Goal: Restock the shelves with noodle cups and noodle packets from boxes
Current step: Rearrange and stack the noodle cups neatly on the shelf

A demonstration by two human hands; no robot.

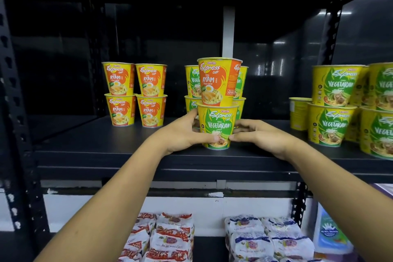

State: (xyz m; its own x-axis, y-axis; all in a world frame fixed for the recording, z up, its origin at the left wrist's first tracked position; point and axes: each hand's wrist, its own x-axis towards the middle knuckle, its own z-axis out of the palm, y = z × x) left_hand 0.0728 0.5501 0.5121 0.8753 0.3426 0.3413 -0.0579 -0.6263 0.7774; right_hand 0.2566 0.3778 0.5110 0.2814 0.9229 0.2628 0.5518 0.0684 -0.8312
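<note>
A green-and-yellow Vegetarian noodle cup (219, 125) stands near the front edge of the dark shelf (106, 144), with an orange Ayam cup (217, 82) stacked on top of it. My left hand (187, 134) grips the lower cup from its left side, thumb on the front. My right hand (259, 136) grips it from the right, thumb meeting the front. Behind this stack stand more Vegetarian cups (191, 83), partly hidden.
Stacked Ayam cups (134, 93) sit at the shelf's left. Stacked Vegetarian cups (340, 104) fill the right side. On the lower shelf lie red noodle packets (168, 238) and blue noodle packets (265, 238). Black slotted uprights (12, 91) frame the rack.
</note>
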